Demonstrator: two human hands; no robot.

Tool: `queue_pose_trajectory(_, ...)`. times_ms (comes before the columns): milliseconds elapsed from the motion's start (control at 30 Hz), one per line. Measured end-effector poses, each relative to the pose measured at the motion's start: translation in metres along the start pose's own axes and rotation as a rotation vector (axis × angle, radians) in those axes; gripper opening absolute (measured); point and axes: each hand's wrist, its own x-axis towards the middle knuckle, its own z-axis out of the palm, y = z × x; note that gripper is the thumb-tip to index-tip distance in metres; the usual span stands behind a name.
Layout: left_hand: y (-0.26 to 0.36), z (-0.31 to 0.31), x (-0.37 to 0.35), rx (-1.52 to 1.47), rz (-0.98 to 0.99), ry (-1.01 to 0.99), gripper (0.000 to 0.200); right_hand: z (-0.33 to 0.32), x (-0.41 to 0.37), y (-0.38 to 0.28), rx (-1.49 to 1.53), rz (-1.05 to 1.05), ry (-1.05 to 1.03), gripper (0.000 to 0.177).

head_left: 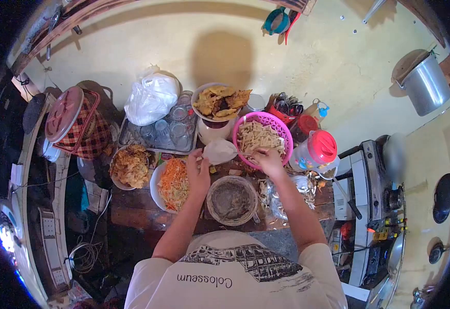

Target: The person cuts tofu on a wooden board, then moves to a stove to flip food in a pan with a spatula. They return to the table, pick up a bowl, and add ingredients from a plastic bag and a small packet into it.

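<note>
Between my two hands a small clear plastic bag [219, 152] is held up over the wooden table. My left hand [198, 172] has its fingers closed on the bag's left edge. My right hand [268, 160] is closed at the front rim of the pink basket [290, 141], which holds pale cut strips [258, 136]; what its fingertips grip is too small to make out. A bowl of shredded orange and pale vegetables [174, 184] is left of my left hand. The round grey stone mortar [232, 201] stands in front of me, below the bag.
Fried food fills a bowl [130, 166] at the left and another [221, 103] at the back. Glasses stand on a metal tray [158, 147] beside a white plastic bag [153, 98]. A red-lidded jug [317, 149] and crumpled clear plastic [299, 193] are at the right, near a stove [373, 175].
</note>
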Motion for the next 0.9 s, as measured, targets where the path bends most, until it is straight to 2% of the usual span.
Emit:
queue_pose_trajectory(133, 0.012, -0.022, -0.016, 0.015, -0.013, 0.021, 0.034, -0.016, -0.026, -0.009, 0.016, -0.031, 0.048, 0.023)
queue_pose_trajectory(233, -0.014, -0.038, -0.023, 0.042, -0.043, 0.058, 0.034, -0.029, -0.061, -0.035, -0.058, -0.025, 0.038, 0.021)
queue_pose_trajectory(300, 0.017, -0.042, -0.032, -0.073, -0.201, 0.072, 0.032, -0.030, -0.091, -0.051, -0.123, 0.000, 0.028, 0.020)
queue_pose_trajectory(333, 0.010, -0.046, -0.034, -0.003, -0.128, 0.084, 0.031, -0.020, -0.102, -0.030, -0.054, -0.205, 0.119, 0.016)
queue_pose_trajectory(367, 0.002, -0.051, -0.036, 0.065, -0.052, 0.095, 0.031, -0.015, -0.117, -0.015, -0.197, -0.277, 0.134, 0.014)
queue_pose_trajectory(467, -0.032, -0.059, -0.041, 0.114, 0.010, 0.106, 0.030, 0.004, -0.148, 0.008, -0.561, -0.487, 0.145, 0.011)
queue_pose_trajectory(533, -0.020, -0.056, -0.046, 0.091, -0.060, 0.097, 0.030, 0.019, -0.157, 0.041, -0.718, -0.608, 0.114, 0.010)
queue_pose_trajectory(633, -0.018, -0.053, -0.051, 0.067, -0.107, 0.093, 0.031, 0.022, -0.161, 0.059, -0.710, -0.640, 0.062, 0.009)
queue_pose_trajectory(767, -0.027, -0.053, -0.050, 0.163, -0.081, 0.067, 0.030, 0.023, -0.148, 0.043, -0.575, -0.694, 0.244, 0.012)
queue_pose_trajectory(900, -0.005, -0.041, -0.045, 0.162, -0.124, 0.021, 0.031, 0.022, -0.108, 0.006, -0.551, -0.714, 0.394, 0.014)
